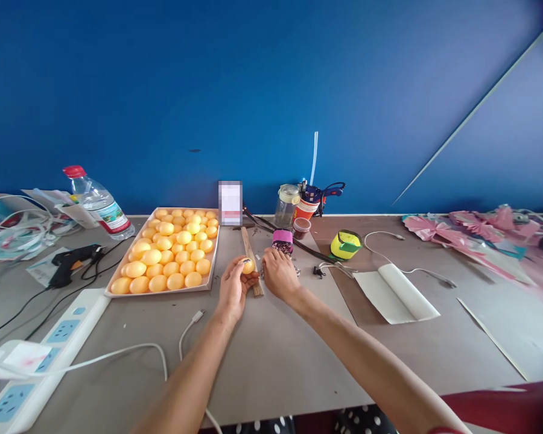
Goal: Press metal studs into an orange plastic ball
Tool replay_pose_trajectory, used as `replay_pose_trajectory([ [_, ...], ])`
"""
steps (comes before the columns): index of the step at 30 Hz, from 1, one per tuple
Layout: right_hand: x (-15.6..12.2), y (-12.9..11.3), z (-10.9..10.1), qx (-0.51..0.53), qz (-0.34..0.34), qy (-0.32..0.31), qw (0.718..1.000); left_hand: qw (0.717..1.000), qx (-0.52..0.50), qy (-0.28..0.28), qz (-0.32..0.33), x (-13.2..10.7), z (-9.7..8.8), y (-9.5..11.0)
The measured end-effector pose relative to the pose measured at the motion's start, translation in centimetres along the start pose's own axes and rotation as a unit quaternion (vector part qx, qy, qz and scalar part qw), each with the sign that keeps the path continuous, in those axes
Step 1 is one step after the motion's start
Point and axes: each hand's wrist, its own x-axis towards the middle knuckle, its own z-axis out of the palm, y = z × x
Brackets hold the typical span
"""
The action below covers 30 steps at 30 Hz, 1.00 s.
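Observation:
My left hand (234, 288) is closed round an orange ping-pong ball (248, 266) that bears a small dark mark on top. Just to its right, my right hand (280, 274) reaches down to the table with curled fingers; whatever lies between the fingertips is hidden. Small shiny bits (297, 272) show beside that hand. A wooden-handled tool (248, 242), seemingly a hammer, lies between and behind my hands. Beyond the right hand stands a pink-topped container (282, 238) with dark contents. More ping-pong balls fill a shallow white box (163, 292) at the left.
A power strip (57, 355), white cables and a black glue gun (75, 264) lie left, near a tilted water bottle (102, 205). Behind are a clear jar (287, 205) and a cup of tools (306, 208). Rightward are a yellow-green tape measure (346, 244), curled paper (396, 295) and pink paper (475, 232).

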Motion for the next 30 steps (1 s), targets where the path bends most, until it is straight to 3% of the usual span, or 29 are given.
replay_pose_trajectory([
  [4,2.8,-1.3,0.2,-0.077,0.035,-0.119,0.989,1.0,-0.009,-0.007,0.004,0.0,0.0,0.2],
  [8,3.6,-1.4,0.6,-0.08,0.051,-0.141,0.985,1.0,-0.013,-0.006,0.001,0.1,0.0,0.1],
  [14,0.3,0.0,-0.5,-0.047,0.055,-0.117,0.991,1.0,-0.002,0.002,-0.002,0.2,-0.2,-0.1],
  [16,-1.0,1.4,-1.2,0.098,0.079,-0.003,0.992,1.0,-0.002,-0.005,-0.004,0.2,-0.1,-0.1],
  [18,-1.8,2.9,-2.0,0.257,0.11,0.105,0.954,1.0,-0.001,-0.015,-0.009,0.0,0.0,-0.1],
  [21,-2.3,4.7,-3.0,0.471,0.2,0.166,0.843,0.999,0.0,-0.047,-0.022,-0.5,0.3,-0.1],
  [23,-2.3,5.0,-3.2,0.588,0.214,0.169,0.761,0.996,0.002,-0.082,-0.034,-0.9,0.5,-0.1],
  [25,-2.2,4.7,-3.1,0.672,0.198,0.153,0.697,0.992,0.011,-0.119,-0.052,-1.4,0.7,-0.2],
  [30,-2.5,3.1,-1.7,0.781,0.178,0.059,0.595,0.984,0.021,-0.158,-0.078,-1.8,0.8,0.0],
])
